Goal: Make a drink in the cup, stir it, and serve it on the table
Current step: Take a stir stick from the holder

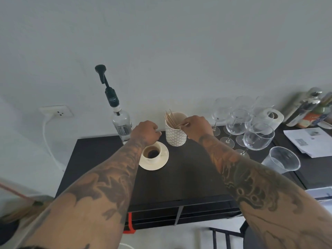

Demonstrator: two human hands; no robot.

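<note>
A cream cup [152, 153] with dark drink in it sits on a cream saucer [161, 163] on the black table [179, 177]. Just behind the cup hovers my left hand [146, 131], closed in a fist with nothing visible in it. My right hand [196, 125] reaches over the patterned white holder [176, 136] of wooden stir sticks [170, 118] and pinches one stick at the holder's rim. A clear bottle with a black pump [120, 121] stands behind my left hand.
Several wine glasses [239, 121] crowd the table's right side, with a clear plastic cup [282, 160] nearer. Papers [309, 141] and bottles [305, 108] lie at the far right. A wall socket with a white cable [57, 111] is at the left.
</note>
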